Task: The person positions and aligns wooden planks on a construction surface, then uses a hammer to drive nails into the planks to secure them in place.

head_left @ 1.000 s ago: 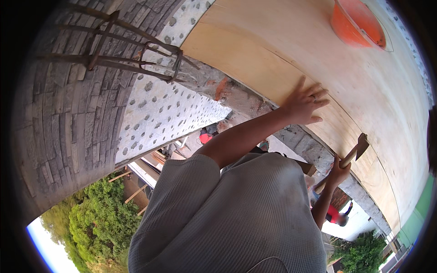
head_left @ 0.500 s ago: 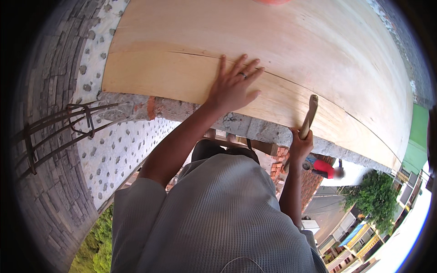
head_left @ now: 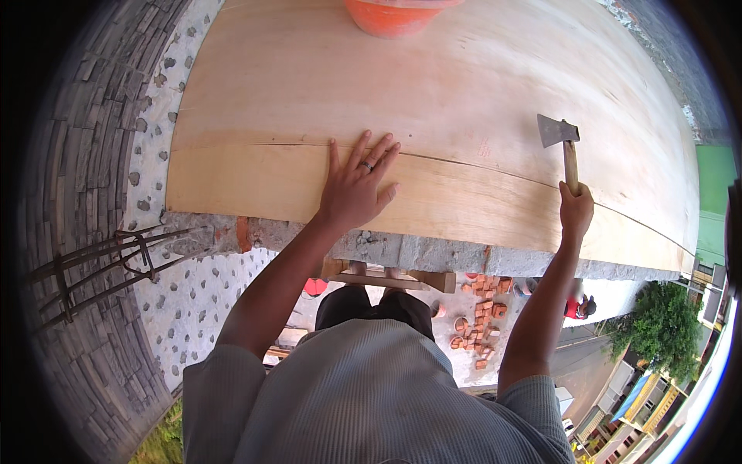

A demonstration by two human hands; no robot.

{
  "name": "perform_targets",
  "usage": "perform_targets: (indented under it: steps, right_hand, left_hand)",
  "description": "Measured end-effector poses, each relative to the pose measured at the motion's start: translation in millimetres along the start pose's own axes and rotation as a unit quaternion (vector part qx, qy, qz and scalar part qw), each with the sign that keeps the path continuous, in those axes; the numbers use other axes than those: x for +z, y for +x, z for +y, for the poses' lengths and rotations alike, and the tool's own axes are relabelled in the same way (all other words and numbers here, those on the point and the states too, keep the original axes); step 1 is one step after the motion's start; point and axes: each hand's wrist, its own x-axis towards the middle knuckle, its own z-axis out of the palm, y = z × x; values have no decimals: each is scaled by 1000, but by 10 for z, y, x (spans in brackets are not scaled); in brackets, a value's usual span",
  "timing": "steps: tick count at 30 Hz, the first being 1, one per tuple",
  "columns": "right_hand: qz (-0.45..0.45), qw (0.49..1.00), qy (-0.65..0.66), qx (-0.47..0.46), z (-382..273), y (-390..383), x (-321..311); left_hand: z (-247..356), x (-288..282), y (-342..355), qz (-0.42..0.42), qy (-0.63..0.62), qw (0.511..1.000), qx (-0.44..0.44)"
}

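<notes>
My left hand (head_left: 357, 184) lies flat with spread fingers on a pale plywood sheet (head_left: 255, 100), its fingertips by a long seam or crack that runs across the wood. A dark ring is on one finger. My right hand (head_left: 576, 210) is closed round the wooden handle of a hatchet (head_left: 558, 131). Its dark blade is raised over the right part of the plywood, edge toward the left; whether it touches the wood I cannot tell. Rough concrete (head_left: 379, 247) shows along the sheet's near edge.
An orange bucket (head_left: 394, 19) stands at the far edge of view. Bent rebar (head_left: 116, 267) sticks out on the left, beside a stone-patterned wall (head_left: 69, 193). Far below lie loose bricks (head_left: 483, 317), and another person (head_left: 578, 309) is at the lower right. Wooden planks (head_left: 386, 278) are under my legs.
My right hand has swung up and to the right, bringing the hatchet's head into plain sight. The view has shifted, showing more of the bucket. My left hand still lies on the plywood.
</notes>
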Motion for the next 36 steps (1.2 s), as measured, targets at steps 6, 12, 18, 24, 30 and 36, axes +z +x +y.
perform_targets:
  steps: [6, 12, 18, 24, 30, 36]
  right_hand:
    - [1, 1000, -15, -8, 148, 687, 259]
    - [71, 947, 112, -293, -687, -375, 190]
    - [-179, 914, -53, -360, -1142, -1400, 486]
    - [-193, 908, -85, -362, -1181, -1371, 477]
    - [-230, 831, -73, -501, -1000, -1356, 344]
    - [-200, 820, -26, -535, -928, -1284, 449]
  left_hand:
    - [18, -45, 56, -13, -50, 997, -50]
    - [27, -106, 93, -43, -61, 995, -61]
    - [18, -103, 119, -40, -68, 995, -63]
    - [23, -86, 135, -29, -59, 996, -61]
    - [23, -65, 137, -19, -41, 998, -52]
    - [67, -56, 217, -9, -44, 997, -64]
